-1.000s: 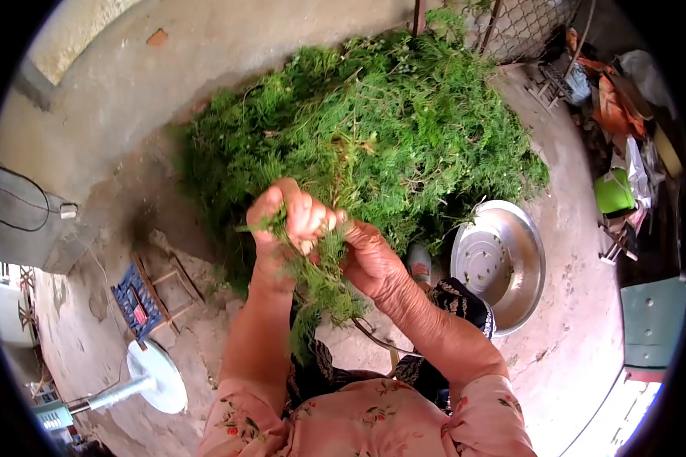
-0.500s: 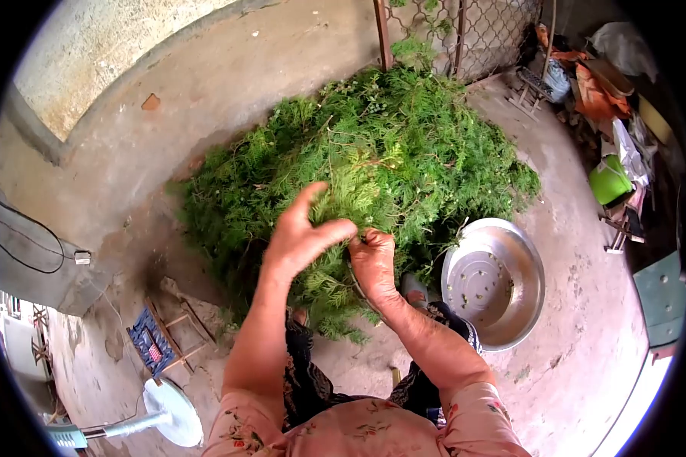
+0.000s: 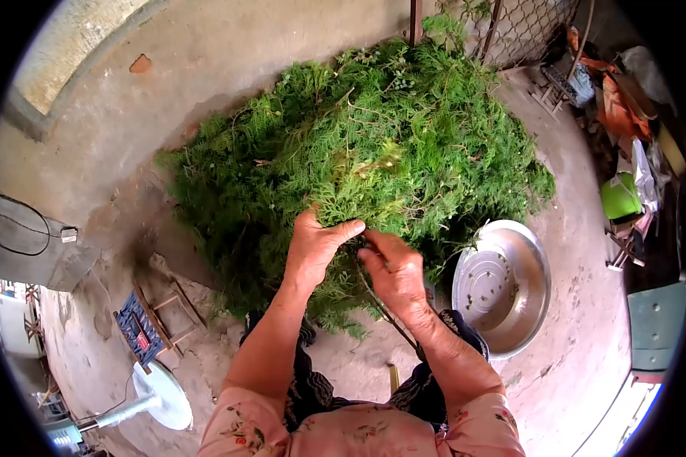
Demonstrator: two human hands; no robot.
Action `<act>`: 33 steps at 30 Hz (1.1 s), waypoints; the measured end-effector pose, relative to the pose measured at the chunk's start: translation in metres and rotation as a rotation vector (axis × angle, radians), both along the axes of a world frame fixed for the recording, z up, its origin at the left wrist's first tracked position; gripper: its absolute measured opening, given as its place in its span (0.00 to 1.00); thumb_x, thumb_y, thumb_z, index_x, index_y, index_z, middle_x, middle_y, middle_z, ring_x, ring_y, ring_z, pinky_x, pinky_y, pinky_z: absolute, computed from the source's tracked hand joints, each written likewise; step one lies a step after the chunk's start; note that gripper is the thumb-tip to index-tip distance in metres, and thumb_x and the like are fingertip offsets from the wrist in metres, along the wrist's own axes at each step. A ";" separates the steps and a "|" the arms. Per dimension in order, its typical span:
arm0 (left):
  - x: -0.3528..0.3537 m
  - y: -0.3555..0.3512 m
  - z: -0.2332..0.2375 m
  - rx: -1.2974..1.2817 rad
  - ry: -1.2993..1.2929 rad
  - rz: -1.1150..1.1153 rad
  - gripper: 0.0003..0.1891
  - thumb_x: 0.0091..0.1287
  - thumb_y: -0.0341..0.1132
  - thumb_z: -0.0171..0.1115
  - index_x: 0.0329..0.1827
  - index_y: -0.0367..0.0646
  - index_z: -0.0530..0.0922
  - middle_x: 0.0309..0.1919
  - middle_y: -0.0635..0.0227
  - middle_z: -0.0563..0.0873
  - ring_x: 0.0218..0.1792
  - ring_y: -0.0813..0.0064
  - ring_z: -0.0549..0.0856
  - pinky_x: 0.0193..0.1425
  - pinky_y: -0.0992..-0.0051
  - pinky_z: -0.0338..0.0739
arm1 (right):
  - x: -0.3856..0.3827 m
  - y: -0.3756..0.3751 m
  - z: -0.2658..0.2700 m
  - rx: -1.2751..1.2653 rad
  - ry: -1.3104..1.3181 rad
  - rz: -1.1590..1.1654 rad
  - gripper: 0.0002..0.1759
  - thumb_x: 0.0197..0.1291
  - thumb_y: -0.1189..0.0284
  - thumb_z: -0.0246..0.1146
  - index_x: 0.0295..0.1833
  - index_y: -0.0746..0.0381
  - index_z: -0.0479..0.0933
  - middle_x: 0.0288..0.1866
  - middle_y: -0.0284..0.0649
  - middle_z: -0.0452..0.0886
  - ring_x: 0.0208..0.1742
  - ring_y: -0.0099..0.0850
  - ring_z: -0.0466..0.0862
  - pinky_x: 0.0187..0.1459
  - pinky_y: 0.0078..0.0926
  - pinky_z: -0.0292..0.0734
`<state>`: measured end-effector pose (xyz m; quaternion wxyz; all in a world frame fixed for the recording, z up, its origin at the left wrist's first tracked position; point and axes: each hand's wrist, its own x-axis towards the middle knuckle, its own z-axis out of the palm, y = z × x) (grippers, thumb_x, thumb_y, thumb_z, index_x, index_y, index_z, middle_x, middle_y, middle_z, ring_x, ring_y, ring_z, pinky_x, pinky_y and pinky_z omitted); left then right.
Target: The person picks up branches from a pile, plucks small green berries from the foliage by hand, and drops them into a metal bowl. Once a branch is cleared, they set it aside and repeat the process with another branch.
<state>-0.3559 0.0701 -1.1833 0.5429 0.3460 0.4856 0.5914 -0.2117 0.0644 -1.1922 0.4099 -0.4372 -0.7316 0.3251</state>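
At the near edge of the pile (image 3: pixel 373 137) on the floor (image 3: pixel 575 251), the left hand (image 3: pixel 316 247) and right hand (image 3: pixel 395 273) both close on a sprig (image 3: pixel 331 303), its top lost in foliage, fingertips partly hidden, near the bowl (image 3: pixel 514 320)

Seen from above, a person in a pink floral blouse (image 3: pixel 358 436) works a leafy evergreen branch (image 3: pixel 334 308) with both bare hands. They are at the near edge of a large heap of green cuttings (image 3: pixel 389 137) piled on a concrete yard floor (image 3: pixel 575 198). The left hand (image 3: pixel 315 250) is closed around the foliage. The right hand (image 3: pixel 395 273), just beside it, clasps the branch's thin bare stem, which slants down toward the lap. A steel basin (image 3: pixel 532 305) holding a few green scraps sits just right of the hands. A small blue stool (image 3: pixel 139 329) and a white fan (image 3: pixel 160 390) stand at left, and a wire-mesh gate (image 3: pixel 526 30) rises behind the heap.
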 end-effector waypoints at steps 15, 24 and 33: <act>0.023 -0.004 -0.009 0.158 0.474 0.017 0.10 0.56 0.31 0.68 0.38 0.37 0.81 0.25 0.70 0.84 0.26 0.86 0.78 0.30 0.80 0.74 | 0.002 0.023 0.007 -0.224 0.322 -0.128 0.11 0.51 0.73 0.68 0.38 0.66 0.78 0.28 0.36 0.78 0.26 0.22 0.75 0.30 0.18 0.73; 0.027 -0.003 -0.007 0.099 0.222 -0.026 0.09 0.55 0.29 0.68 0.38 0.36 0.82 0.28 0.71 0.85 0.28 0.86 0.78 0.32 0.82 0.72 | 0.008 0.027 0.014 -0.791 0.619 -0.068 0.06 0.58 0.73 0.61 0.37 0.66 0.77 0.22 0.29 0.74 0.22 0.16 0.70 0.23 0.14 0.66; 0.012 0.002 -0.005 -0.035 -0.148 0.112 0.12 0.51 0.24 0.68 0.40 0.39 0.80 0.35 0.70 0.85 0.34 0.78 0.82 0.40 0.76 0.75 | 0.021 0.036 0.019 -0.866 1.168 0.023 0.04 0.62 0.76 0.54 0.41 0.64 0.72 0.38 0.40 0.78 0.30 0.25 0.80 0.24 0.19 0.73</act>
